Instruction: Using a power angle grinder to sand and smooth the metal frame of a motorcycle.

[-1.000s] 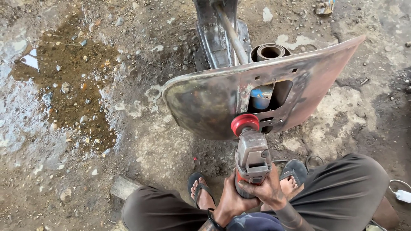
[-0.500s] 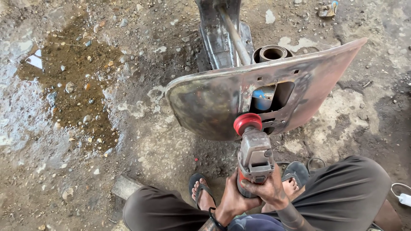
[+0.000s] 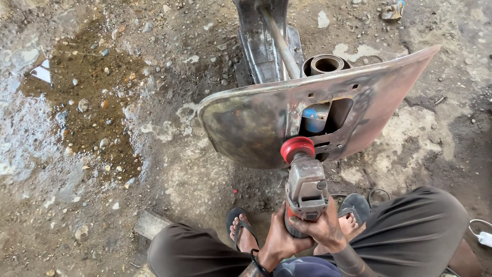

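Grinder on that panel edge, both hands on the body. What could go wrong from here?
1. The feet in open sandals sit right under the angle grinder; sparks or a kickback could reach the bare toes.
2. The left hand and right hand are bare, with no gloves.
3. The red disc works by the metal panel cutout, where it could snag.

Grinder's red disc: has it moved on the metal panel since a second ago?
No. The red disc sits at the same spot below the rectangular cutout of the metal panel; only the head camera has shifted slightly.
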